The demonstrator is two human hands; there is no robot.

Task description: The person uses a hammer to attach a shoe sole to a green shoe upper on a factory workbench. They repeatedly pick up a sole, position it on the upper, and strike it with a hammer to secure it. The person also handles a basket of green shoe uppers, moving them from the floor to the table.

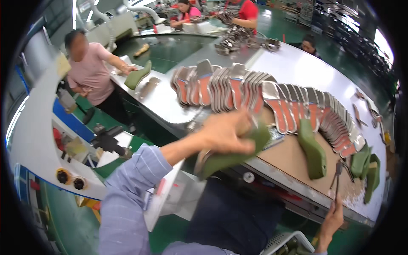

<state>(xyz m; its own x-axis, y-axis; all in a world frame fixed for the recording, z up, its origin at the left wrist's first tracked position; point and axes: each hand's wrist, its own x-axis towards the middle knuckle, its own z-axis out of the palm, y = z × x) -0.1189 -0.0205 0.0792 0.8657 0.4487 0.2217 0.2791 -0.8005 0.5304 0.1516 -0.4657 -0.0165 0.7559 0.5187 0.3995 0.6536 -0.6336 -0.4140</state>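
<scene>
We saw L hand [227, 132] grasping a blurred green last [224, 161], axis rising rightward; R hand [332, 219], farther right, held a slim tool [338, 171].

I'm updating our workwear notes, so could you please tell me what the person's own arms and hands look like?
The left sleeve is light bluish-purple with thin pale lines and ends partway along the forearm, leaving the wrist bare. The left hand, blurred, and the right hand are ungloved.

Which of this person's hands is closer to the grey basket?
Right. In the picture, the right hand is above and right of the grey basket; the left hand, on a green foot form, is farther up and left.
</scene>
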